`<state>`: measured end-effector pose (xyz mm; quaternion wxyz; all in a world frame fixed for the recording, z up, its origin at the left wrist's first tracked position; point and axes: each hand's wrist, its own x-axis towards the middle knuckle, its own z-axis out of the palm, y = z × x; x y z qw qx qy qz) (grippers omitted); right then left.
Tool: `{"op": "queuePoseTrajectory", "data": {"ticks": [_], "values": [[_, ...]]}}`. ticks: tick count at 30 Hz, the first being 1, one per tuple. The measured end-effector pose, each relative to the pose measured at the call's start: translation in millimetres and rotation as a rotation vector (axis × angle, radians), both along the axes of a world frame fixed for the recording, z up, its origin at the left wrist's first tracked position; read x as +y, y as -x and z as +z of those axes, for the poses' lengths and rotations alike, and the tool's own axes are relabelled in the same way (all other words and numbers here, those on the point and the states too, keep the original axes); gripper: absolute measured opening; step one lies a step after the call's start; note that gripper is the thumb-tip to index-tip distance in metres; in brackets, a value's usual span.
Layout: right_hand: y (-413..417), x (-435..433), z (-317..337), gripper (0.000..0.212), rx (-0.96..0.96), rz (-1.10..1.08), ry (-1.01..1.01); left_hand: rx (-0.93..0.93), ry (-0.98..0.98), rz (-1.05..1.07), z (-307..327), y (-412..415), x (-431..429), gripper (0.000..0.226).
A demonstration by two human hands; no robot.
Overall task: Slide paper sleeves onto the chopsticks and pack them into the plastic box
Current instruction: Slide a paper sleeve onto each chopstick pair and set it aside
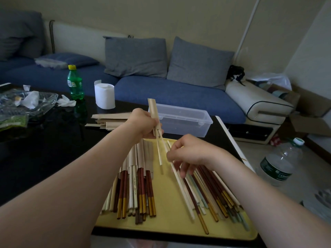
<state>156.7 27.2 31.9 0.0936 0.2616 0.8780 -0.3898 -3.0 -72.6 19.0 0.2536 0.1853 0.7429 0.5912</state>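
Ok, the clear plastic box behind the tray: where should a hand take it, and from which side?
Take the plastic box by its near long rim, coming from the yellow tray side. It sits open and looks empty, long side facing the person, with a lip along the top to hook fingers over. The left hand is busy holding a sleeve, so the right hand probably suits better.

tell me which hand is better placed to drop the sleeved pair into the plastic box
Left. The left hand already grips the paper sleeve right beside the plastic box; the right hand is lower, pinching a loose chopstick.
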Motion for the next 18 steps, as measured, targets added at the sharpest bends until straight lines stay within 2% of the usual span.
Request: {"op": "queuePoseTrajectory", "data": {"ticks": [5,11,18], "values": [[0.6,3.4,-1.7,0.018,-0.028,0.012,0.022,-0.014,-0.083,-0.01,2.1,-0.5,-0.9,0.026],[0.6,9.5,-4.7,0.018,0.045,-0.005,0.187,-0.037,-0.124,-0.109,1.0,-0.6,-1.1,0.022],[-2.0,14.0,-3.7,0.016,0.043,0.041,0.234,-0.069,-0.166,-0.071,2.3,1.8,-2.1,0.025]]}}
